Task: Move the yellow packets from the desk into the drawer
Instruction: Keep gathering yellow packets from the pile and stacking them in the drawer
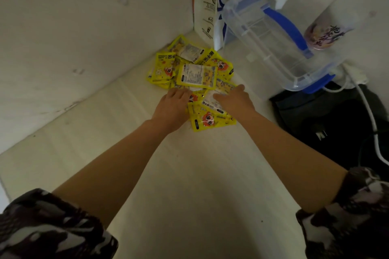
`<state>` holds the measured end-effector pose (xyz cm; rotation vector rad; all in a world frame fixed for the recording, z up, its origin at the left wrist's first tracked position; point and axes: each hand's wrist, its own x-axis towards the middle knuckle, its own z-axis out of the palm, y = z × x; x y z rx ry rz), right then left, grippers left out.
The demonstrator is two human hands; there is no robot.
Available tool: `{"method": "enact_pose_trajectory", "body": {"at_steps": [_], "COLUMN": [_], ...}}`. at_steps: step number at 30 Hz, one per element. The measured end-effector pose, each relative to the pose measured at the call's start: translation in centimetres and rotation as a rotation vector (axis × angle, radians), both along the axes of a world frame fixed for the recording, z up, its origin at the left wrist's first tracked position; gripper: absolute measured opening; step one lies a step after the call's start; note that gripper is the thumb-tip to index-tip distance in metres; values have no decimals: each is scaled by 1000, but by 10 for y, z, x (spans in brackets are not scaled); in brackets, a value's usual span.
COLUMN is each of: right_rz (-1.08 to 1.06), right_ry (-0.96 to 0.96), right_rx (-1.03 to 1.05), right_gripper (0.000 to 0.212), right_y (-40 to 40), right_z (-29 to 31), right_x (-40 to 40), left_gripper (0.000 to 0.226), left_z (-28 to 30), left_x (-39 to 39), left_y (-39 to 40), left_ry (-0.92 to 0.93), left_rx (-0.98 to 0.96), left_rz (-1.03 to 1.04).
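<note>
White desk (189,174), corner: yellow packets (196,75) all still piled. Our left hand (171,109) and right hand (235,101) rest flat on them, gripping nothing. No drawer visible.

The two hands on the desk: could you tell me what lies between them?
In the head view, yellow packets from the pile lie between the left hand and the right hand.

A clear plastic container (271,40) with blue clips stands beside a printed cup (328,27), above a black mat (328,124)

White desk (189,185): yellow packets (195,73) piled, clear container (273,44).
</note>
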<state>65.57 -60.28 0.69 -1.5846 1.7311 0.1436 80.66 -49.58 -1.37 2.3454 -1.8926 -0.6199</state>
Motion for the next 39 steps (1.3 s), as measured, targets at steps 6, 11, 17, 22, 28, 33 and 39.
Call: {"method": "enact_pose_trajectory", "body": {"at_steps": [6, 11, 17, 22, 28, 33, 39], "right_rz": [9, 11, 34, 18, 12, 33, 99], "right_ry": [87, 87, 46, -92, -61, -12, -80], "right_rx": [-83, -74, -74, -69, -61, -56, 19], "right_gripper": [91, 87, 78, 61, 62, 56, 13], "right_y": [10, 10, 9, 13, 10, 5, -11], "right_z": [-13, -11, -13, -9, -8, -5, 14], "right_x": [7, -2, -13, -17, -17, -10, -24], "left_gripper": [59, 65, 68, 52, 42, 40, 41], "left_z": [-8, -5, 4, 11, 17, 26, 30], "left_x": [0, 1, 9, 6, 0, -16, -38], "left_y": [12, 32, 51, 58, 58, 47, 27], "left_ry": [-61, -55, 11, 60, 206, 382, 502], "left_rx": [-109, -34, 47, 104, 89, 22, 21], "left_rz": [17, 170, 320, 359, 477, 510, 455]}}
